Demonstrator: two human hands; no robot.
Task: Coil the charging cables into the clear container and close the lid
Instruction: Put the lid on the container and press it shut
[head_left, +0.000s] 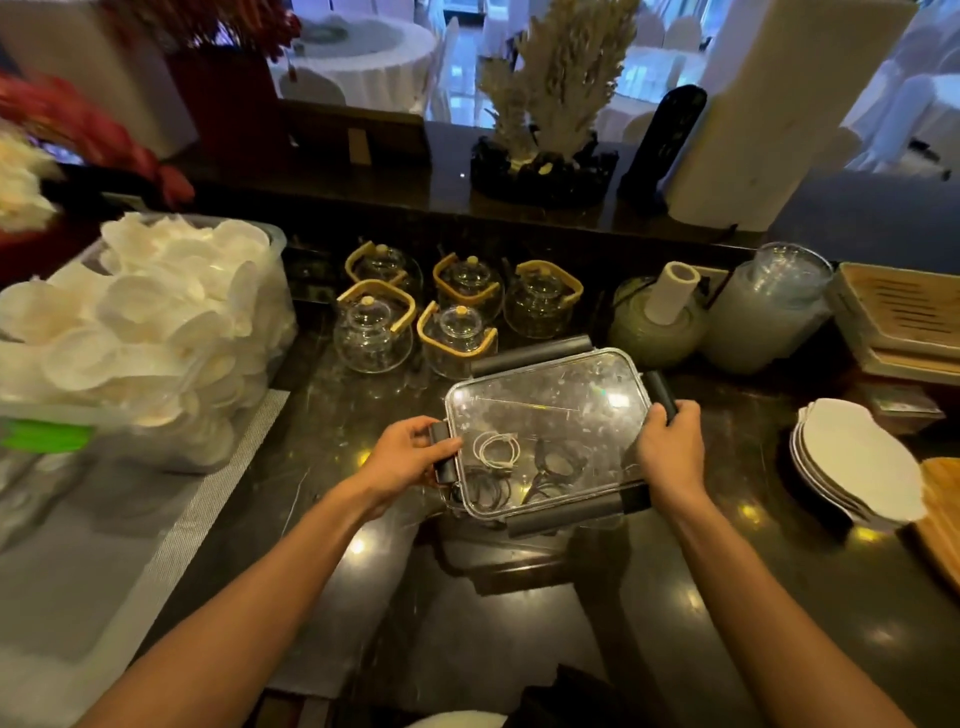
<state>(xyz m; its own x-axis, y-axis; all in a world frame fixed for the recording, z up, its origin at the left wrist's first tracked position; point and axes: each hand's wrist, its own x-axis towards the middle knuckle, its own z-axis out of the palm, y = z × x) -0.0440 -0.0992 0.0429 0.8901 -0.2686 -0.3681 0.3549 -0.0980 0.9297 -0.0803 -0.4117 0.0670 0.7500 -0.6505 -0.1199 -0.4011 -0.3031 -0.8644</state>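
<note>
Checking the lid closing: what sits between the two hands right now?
In the head view, the clear container spans from the left hand to the right hand, each on a side latch. Coiled white cable and black cables lie inside.

Five glass teapots (457, 306), three coiled cables (496, 449), one clear container (550, 410), two hands (410, 457).

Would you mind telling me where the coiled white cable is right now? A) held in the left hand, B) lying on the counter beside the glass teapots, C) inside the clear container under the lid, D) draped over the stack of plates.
C: the white cable shows through the clear lid, inside the container next to the dark cables.
</note>
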